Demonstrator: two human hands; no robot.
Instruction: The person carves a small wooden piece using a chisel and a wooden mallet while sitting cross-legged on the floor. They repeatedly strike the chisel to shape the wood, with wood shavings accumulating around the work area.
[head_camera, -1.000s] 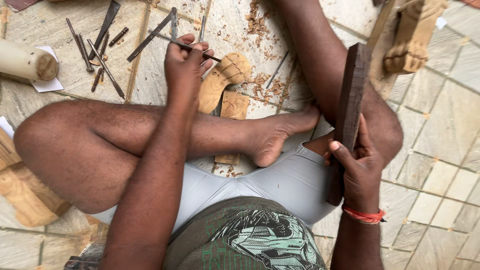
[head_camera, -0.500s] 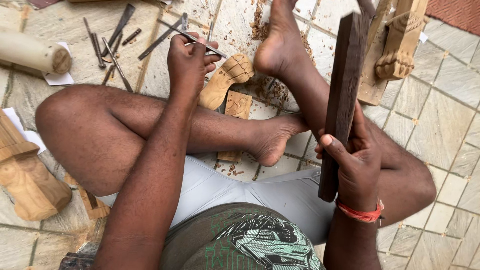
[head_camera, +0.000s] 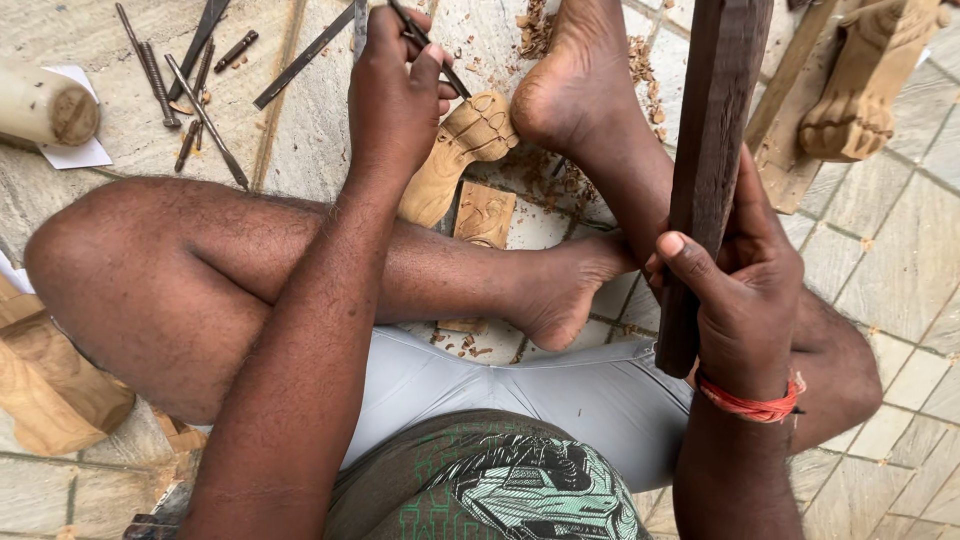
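My left hand (head_camera: 395, 85) grips a thin metal chisel (head_camera: 432, 50) whose tip angles down toward a pale carved wooden piece (head_camera: 455, 150) lying on the stone floor. My right hand (head_camera: 740, 275), with a red thread on the wrist, holds a long dark wooden bar (head_camera: 710, 140) upright like a mallet. I sit on the floor with one leg folded across and the other foot (head_camera: 570, 85) planted just right of the carving. A second small carved block (head_camera: 485, 215) lies behind my shin.
Several metal chisels (head_camera: 195, 95) lie scattered at the upper left by a wooden mallet head (head_camera: 45, 105) on paper. A carved wooden bracket (head_camera: 855, 90) rests at the upper right, another carved piece (head_camera: 45, 385) at the lower left. Wood chips (head_camera: 545, 30) litter the tiles.
The view has shifted closer. My right foot moved up beside the carving. The dark bar rose more upright in my right hand, and the chisel came nearer the carved piece.
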